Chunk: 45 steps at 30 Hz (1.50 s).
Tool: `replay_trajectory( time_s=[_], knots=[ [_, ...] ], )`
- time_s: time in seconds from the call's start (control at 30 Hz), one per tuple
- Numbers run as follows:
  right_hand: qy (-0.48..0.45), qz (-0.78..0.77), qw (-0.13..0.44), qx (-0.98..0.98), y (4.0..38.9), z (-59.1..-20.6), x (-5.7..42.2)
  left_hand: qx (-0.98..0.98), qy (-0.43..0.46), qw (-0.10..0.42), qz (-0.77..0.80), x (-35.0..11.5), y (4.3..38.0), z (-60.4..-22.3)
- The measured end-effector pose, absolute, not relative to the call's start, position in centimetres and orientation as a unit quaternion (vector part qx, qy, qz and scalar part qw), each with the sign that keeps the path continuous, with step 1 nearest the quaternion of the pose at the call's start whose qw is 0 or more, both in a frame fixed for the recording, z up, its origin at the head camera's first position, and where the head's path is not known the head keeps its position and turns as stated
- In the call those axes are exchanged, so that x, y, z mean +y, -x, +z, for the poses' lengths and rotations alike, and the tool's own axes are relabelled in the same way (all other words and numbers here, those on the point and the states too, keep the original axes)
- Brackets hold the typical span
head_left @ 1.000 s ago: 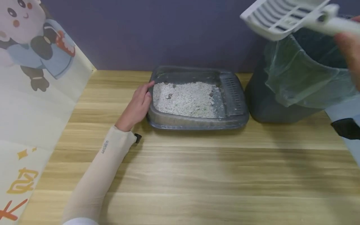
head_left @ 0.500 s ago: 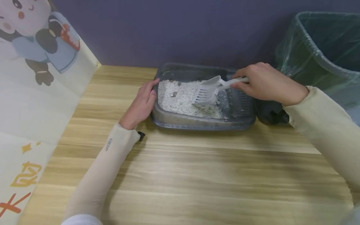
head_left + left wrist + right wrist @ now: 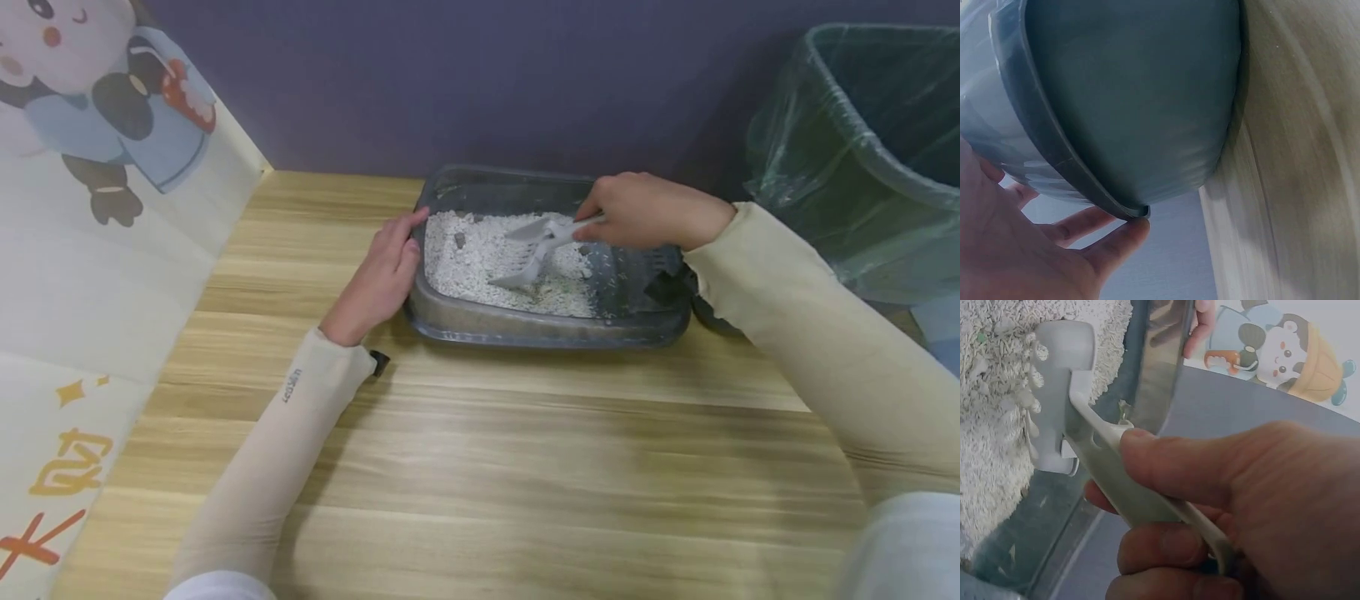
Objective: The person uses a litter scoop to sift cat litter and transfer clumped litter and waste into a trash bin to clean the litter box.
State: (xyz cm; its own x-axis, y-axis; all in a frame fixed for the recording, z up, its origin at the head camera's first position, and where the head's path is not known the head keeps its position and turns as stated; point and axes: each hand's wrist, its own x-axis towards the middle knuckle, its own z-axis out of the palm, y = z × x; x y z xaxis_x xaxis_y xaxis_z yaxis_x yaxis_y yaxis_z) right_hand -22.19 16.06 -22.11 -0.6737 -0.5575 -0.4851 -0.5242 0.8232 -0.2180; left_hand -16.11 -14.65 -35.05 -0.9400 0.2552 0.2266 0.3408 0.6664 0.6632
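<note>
My right hand [image 3: 637,208] grips the handle of a pale grey slotted litter scoop [image 3: 1063,394], thumb along the top and fingers curled underneath. The scoop's blade is tilted, its slotted edge in the whitish cat litter [image 3: 465,275]. That litter lies in a dark grey litter box [image 3: 525,331], with a darker clump [image 3: 460,240] near the left end. At the box's left side my left hand [image 3: 378,271] holds the rim. In the left wrist view, its fingers [image 3: 1116,240] lie against the outer edge below the rim.
A dark bin [image 3: 862,125] lined with a translucent bag stands to the right of the box, partly behind my right arm. The wooden surface [image 3: 525,467] reaches back to a purple-blue wall [image 3: 487,83]. A white panel with cartoon prints [image 3: 112,142] borders the left.
My right hand has brought the scoop from above the bin down to the box, then further left, pushing its blade into the litter. My left hand stays at the rim.
</note>
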Motion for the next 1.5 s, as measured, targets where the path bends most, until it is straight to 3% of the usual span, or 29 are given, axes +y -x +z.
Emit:
replay_trajectory(
  time_s=[0.47, 1.03, 1.5],
  knots=[
    [0.276, -0.048, 0.316, 0.906, 24.2, -26.0, 14.9, -0.914, 0.162, 0.051, -0.369, -14.4, 15.7, -34.7],
    [0.321, -0.071, 0.396, 0.857, 28.4, -31.3, 15.3, -0.915, 0.167, 0.047, -0.364, -14.3, 15.1, -34.3],
    [0.331, -0.132, 0.354, 0.865, 28.1, -31.9, 16.3, -0.915, 0.164, 0.041, -0.367, -14.3, 15.0, -34.3]
  ],
)
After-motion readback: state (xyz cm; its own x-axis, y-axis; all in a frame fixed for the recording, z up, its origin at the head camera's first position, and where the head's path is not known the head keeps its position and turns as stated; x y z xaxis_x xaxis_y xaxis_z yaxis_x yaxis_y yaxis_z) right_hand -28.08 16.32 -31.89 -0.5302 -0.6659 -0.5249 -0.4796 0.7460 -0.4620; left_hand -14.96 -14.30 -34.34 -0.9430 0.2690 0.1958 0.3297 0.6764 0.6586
